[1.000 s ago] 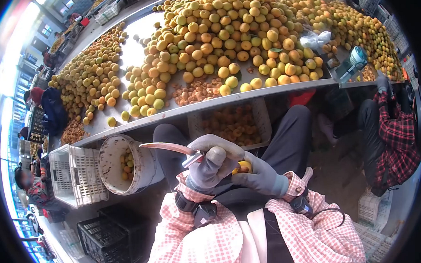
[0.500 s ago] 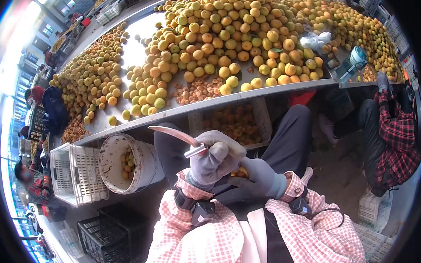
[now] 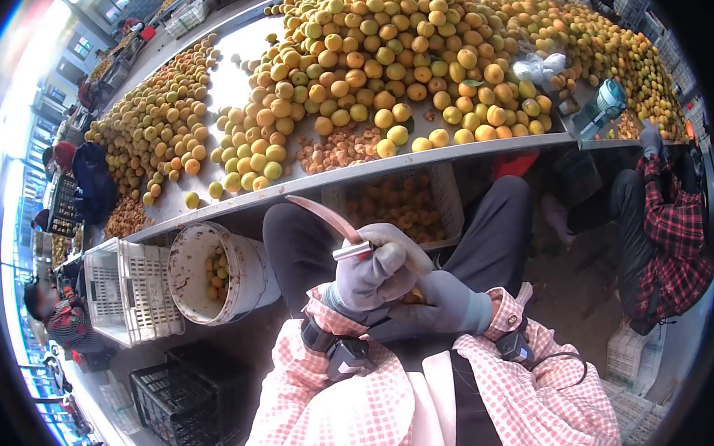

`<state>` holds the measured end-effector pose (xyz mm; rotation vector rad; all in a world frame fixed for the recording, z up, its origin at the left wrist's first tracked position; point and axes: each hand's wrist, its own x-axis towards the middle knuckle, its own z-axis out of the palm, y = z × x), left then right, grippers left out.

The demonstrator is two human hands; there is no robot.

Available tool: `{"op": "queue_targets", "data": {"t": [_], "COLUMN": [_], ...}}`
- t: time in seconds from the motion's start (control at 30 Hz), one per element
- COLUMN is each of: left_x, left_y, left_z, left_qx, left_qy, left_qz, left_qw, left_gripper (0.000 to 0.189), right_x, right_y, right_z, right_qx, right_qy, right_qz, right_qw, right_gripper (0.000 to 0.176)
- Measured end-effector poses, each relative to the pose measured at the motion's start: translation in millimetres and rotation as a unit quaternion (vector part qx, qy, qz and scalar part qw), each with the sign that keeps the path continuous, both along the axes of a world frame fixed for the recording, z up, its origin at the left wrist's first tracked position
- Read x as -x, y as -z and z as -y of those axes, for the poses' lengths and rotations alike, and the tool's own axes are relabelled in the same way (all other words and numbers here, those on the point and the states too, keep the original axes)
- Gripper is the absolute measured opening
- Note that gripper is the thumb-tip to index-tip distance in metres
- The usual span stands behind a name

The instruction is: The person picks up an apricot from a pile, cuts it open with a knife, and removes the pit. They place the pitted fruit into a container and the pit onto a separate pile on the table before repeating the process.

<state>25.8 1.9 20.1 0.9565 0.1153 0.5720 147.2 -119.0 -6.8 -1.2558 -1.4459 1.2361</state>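
My gloved left hand (image 3: pixel 378 269) is closed around a curved knife (image 3: pixel 325 218), its reddish blade pointing up and to the left and a short metal collar showing at the fist. Against it, my gloved right hand (image 3: pixel 450 302) is wrapped around an apricot (image 3: pixel 412 297), of which only a small orange part shows between the hands. Both hands meet above my lap. Beyond them, a large heap of apricots (image 3: pixel 382 41) covers much of the metal table (image 3: pixel 355 174). A pile of small brownish pieces (image 3: pixel 339 150) lies near its edge.
Under the table edge stands a crate (image 3: pixel 451 204) of orange fruit pieces. To the left are a white bucket (image 3: pixel 256 266) with some fruit, white crates (image 3: pixel 127 294) and black crates (image 3: pixel 178 398). A blue-lidded bottle (image 3: pixel 601 108) and a person in plaid (image 3: pixel 676 239) are on the right.
Both hands have shifted slightly right. The knife has moved right with the left hand, its blade now steeper, and less of the apricot shows.
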Motion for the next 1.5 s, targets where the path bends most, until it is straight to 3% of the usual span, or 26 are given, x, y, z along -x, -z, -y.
{"op": "queue_targets", "data": {"t": [0.03, 0.1, 0.2, 0.37, 0.43, 0.63, 0.73, 0.8, 0.83, 0.87, 0.9, 0.93, 0.97, 1.03, 1.07, 1.13, 1.17, 1.2, 1.23, 1.43, 1.5], "left_x": [0, -4, -10, -18, -22, -33, -39, -46, -48, -50, -51, -51, -48, -41, -40, -39, -39, -38, -39, -32, -36], "left_y": [1, 0, -6, -2, 0, 7, 9, 10, 9, 7, 6, 9, 10, 12, 13, 14, 13, 11, 8, -2, -3], "left_z": [-2, 0, 4, 4, 5, -1, -7, -12, -13, -15, -16, -17, -20, -22, -21, -19, -17, -13, -11, -3, -4], "left_qx": [0.093, 0.071, 0.086, 0.084, 0.131, 0.159, 0.18, 0.186, 0.186, 0.171, 0.157, 0.103, 0.101, 0.117, 0.119, 0.131, 0.132, 0.137, 0.14, 0.177, 0.214], "left_qy": [0.053, 0.049, -0.058, -0.11, -0.164, -0.19, -0.202, -0.23, -0.232, -0.253, -0.273, -0.286, -0.289, -0.241, -0.242, -0.216, -0.216, -0.217, -0.22, -0.187, -0.184], "left_qz": [0.027, 0.042, 0.065, 0.065, 0.015, -0.025, -0.024, -0.02, -0.017, -0.042, -0.069, -0.071, -0.071, -0.047, -0.047, -0.041, -0.041, -0.042, -0.042, -0.003, 0.016], "left_qw": [0.994, 0.995, 0.992, 0.988, 0.978, 0.968, 0.962, 0.955, 0.955, 0.951, 0.947, 0.95, 0.949, 0.962, 0.962, 0.967, 0.967, 0.966, 0.964, 0.966, 0.959], "left_gripper": [0.033, 0.034, 0.034, 0.03, 0.03, 0.033, 0.033, 0.033, 0.033, 0.033, 0.033, 0.032, 0.032, 0.033, 0.033, 0.033, 0.033, 0.033, 0.033, 0.03, 0.03], "right_x": [1, 5, 5, -4, -6, -14, -17, -11, -1, 13, 20, 14, 6, -5, -7, -8, -3, 3, 6, -15, -18], "right_y": [0, 3, -5, 8, 13, 36, 46, 50, 51, 52, 49, 43, 34, 18, 21, 29, 33, 37, 39, 27, 34], "right_z": [-1, -3, -8, -17, -19, -27, -35, -41, -41, -41, -42, -40, -38, -30, -28, -23, -24, -28, -31, -29, -34], "right_qx": [0.0, -0.064, -0.149, -0.224, -0.239, -0.273, -0.34, -0.325, -0.327, -0.196, -0.051, 0.021, 0.02, 0.158, 0.16, 0.085, 0.086, -0.065, -0.215, -0.253, -0.282], "right_qy": [-0.001, 0.068, 0.156, 0.17, 0.168, 0.186, 0.215, 0.278, 0.275, 0.32, 0.344, 0.287, 0.283, 0.159, 0.159, 0.142, 0.143, 0.209, 0.262, 0.165, 0.18], "right_qz": [0.001, 0.067, 0.157, 0.19, 0.209, 0.271, 0.298, 0.179, 0.18, -0.027, -0.232, -0.304, -0.305, -0.387, -0.386, -0.278, -0.277, -0.117, 0.049, 0.226, 0.246], "right_qw": [1.0, 0.993, 0.964, 0.941, 0.933, 0.904, 0.866, 0.886, 0.886, 0.927, 0.908, 0.908, 0.909, 0.894, 0.894, 0.946, 0.946, 0.969, 0.939, 0.926, 0.91], "right_gripper": [0.044, 0.04, 0.038, 0.04, 0.041, 0.046, 0.045, 0.039, 0.039, 0.036, 0.034, 0.032, 0.032, 0.029, 0.029, 0.029, 0.029, 0.03, 0.03, 0.033, 0.033]}}
